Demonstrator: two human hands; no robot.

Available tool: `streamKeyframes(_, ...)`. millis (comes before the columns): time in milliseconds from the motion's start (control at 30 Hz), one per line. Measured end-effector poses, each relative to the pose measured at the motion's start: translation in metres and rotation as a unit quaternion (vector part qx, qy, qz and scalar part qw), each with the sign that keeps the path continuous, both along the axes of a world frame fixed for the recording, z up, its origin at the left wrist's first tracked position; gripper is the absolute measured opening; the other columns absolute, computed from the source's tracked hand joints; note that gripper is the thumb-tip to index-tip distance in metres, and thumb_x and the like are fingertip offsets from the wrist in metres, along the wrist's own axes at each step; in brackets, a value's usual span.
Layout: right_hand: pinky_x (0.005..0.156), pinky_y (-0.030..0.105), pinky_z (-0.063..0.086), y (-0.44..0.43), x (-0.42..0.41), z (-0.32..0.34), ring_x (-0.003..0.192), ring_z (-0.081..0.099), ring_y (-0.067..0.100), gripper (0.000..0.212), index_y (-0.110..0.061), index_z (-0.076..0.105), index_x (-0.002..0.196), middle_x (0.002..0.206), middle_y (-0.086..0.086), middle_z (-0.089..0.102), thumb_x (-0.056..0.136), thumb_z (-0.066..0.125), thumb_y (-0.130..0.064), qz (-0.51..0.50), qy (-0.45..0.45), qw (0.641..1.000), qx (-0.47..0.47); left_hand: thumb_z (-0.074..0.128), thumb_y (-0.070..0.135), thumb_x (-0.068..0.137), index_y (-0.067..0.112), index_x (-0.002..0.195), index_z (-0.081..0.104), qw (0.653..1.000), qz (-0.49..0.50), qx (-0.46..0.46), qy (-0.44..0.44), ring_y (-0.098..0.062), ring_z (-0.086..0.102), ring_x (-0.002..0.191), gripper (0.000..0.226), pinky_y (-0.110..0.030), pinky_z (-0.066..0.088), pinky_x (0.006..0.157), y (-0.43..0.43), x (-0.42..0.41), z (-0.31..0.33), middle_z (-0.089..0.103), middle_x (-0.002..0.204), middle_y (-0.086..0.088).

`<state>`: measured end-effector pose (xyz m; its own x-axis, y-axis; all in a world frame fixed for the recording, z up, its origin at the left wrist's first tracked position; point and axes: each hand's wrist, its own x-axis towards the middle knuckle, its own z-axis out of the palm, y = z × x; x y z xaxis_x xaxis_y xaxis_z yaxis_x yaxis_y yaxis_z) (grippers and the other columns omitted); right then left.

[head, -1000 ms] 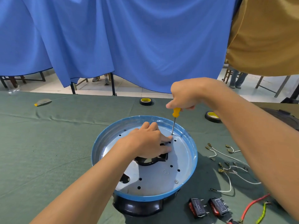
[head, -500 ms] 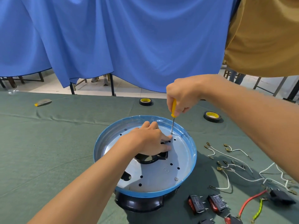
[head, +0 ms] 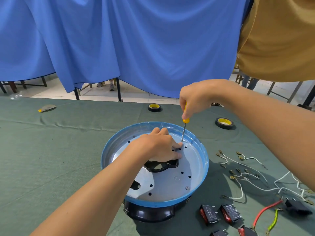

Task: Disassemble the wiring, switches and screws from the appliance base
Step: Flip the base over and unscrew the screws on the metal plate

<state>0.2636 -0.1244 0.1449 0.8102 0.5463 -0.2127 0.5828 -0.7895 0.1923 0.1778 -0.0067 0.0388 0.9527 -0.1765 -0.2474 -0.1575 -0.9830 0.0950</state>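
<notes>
The appliance base is a round blue-rimmed pan with a silver plate inside, sitting on a black housing in the middle of the table. My left hand rests on the plate near its black central opening, fingers pressing down beside the far screw. My right hand grips a yellow-handled screwdriver held upright, its tip on a screw at the plate's far side. Another screw sits near the plate's front right. Two black rocker switches and loose white wires lie on the cloth to the right.
Two rolls of black tape lie beyond the base. A red and a green-yellow wire lie at the front right by a black part. A flat grey piece is far left. Blue curtains hang behind the green-covered table.
My right hand has turned on the screwdriver, its fingers shifting on the handle, with the tip staying on the same screw. My left hand has stayed on the plate.
</notes>
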Motion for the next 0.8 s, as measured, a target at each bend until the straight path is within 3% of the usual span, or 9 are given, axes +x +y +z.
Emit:
streamKeyframes(100, 0.049, 0.023, 0.041, -0.002, 0.0, 0.002, 0.062, 0.055, 0.015, 0.014, -0.028, 0.065, 0.081, 0.074, -0.003, 0.063, 0.08, 0.074, -0.038, 0.003, 0.039, 0.999, 0.023, 0.038, 0.059, 0.097, 0.049, 0.148, 0.026, 1.0, 0.003, 0.004, 0.006, -0.024, 0.021, 0.132, 0.053, -0.044, 0.031, 0.1, -0.001, 0.001, 0.001, 0.026, 0.112, 0.002)
streamKeyframes(233, 0.048, 0.024, 0.039, 0.0, 0.001, -0.004, 0.044, 0.045, 0.019, 0.064, -0.012, 0.057, 0.063, 0.049, -0.003, 0.054, 0.084, 0.048, -0.072, -0.033, 0.011, 0.999, 0.038, 0.038, 0.059, 0.097, 0.049, 0.148, 0.026, 1.0, 0.002, 0.016, 0.002, -0.025, 0.021, 0.134, 0.053, -0.046, 0.029, 0.102, -0.001, 0.001, 0.001, 0.033, 0.13, -0.003)
streamKeyframes(300, 0.051, 0.027, 0.037, 0.001, 0.002, -0.008, 0.05, 0.044, 0.023, 0.059, -0.01, 0.05, 0.059, 0.055, 0.005, 0.051, 0.09, 0.047, -0.061, -0.027, -0.019, 0.998, 0.058, 0.038, 0.059, 0.097, 0.049, 0.147, 0.027, 1.0, 0.003, 0.019, -0.003, -0.026, 0.021, 0.135, 0.053, -0.047, 0.028, 0.102, -0.001, 0.0, 0.001, 0.033, 0.133, -0.003)
streamKeyframes(400, 0.059, 0.032, 0.044, 0.001, -0.001, -0.009, 0.069, 0.057, 0.027, 0.029, -0.008, 0.064, 0.079, 0.08, 0.01, 0.064, 0.087, 0.06, -0.036, -0.006, -0.018, 0.997, 0.069, 0.038, 0.06, 0.096, 0.05, 0.147, 0.027, 1.0, 0.003, 0.022, -0.005, -0.026, 0.021, 0.135, 0.053, -0.048, 0.027, 0.102, -0.002, 0.0, 0.001, 0.032, 0.134, -0.003)
streamKeyframes(467, 0.068, 0.036, 0.053, -0.002, -0.004, -0.006, 0.086, 0.065, 0.028, 0.013, -0.019, 0.069, 0.089, 0.092, 0.005, 0.069, 0.084, 0.066, -0.031, -0.002, 0.001, 0.997, 0.073, 0.038, 0.059, 0.097, 0.05, 0.147, 0.027, 1.0, 0.005, 0.02, -0.004, -0.026, 0.022, 0.134, 0.053, -0.05, 0.027, 0.102, -0.002, 0.0, 0.001, 0.033, 0.132, -0.003)
streamKeyframes(533, 0.067, 0.035, 0.054, -0.004, -0.005, -0.004, 0.088, 0.064, 0.025, 0.007, -0.025, 0.067, 0.088, 0.096, 0.004, 0.068, 0.084, 0.069, -0.029, -0.001, 0.024, 0.997, 0.068, 0.038, 0.06, 0.096, 0.05, 0.147, 0.026, 1.0, 0.009, 0.018, 0.002, -0.025, 0.021, 0.134, 0.053, -0.051, 0.029, 0.1, -0.002, 0.0, 0.001, 0.032, 0.126, -0.001)
streamKeyframes(600, 0.06, 0.03, 0.05, -0.006, -0.003, -0.005, 0.079, 0.063, 0.023, 0.018, -0.023, 0.066, 0.086, 0.093, 0.006, 0.07, 0.085, 0.067, -0.041, -0.013, 0.026, 0.997, 0.068, 0.037, 0.06, 0.096, 0.052, 0.147, 0.024, 1.0, 0.014, 0.018, 0.008, -0.025, 0.02, 0.134, 0.053, -0.052, 0.031, 0.097, -0.001, -0.001, 0.001, 0.03, 0.123, 0.0)
streamKeyframes(700, 0.054, 0.027, 0.042, -0.005, -0.003, -0.011, 0.06, 0.054, 0.023, 0.062, -0.01, 0.059, 0.068, 0.066, 0.007, 0.062, 0.085, 0.05, -0.069, -0.042, -0.018, 0.995, 0.087, 0.036, 0.06, 0.097, 0.052, 0.147, 0.024, 1.0, 0.015, 0.021, 0.006, -0.025, 0.019, 0.135, 0.053, -0.052, 0.031, 0.096, -0.001, -0.002, 0.001, 0.031, 0.131, 0.0)
streamKeyframes(800, 0.054, 0.029, 0.034, -0.003, -0.001, -0.022, 0.063, 0.046, 0.025, 0.048, -0.012, 0.046, 0.061, 0.06, 0.004, 0.046, 0.091, 0.054, -0.048, -0.052, -0.082, 0.988, 0.118, 0.036, 0.059, 0.097, 0.051, 0.148, 0.024, 1.0, 0.013, 0.022, 0.001, -0.025, 0.019, 0.136, 0.053, -0.052, 0.029, 0.097, -0.002, -0.003, 0.001, 0.031, 0.134, -0.001)
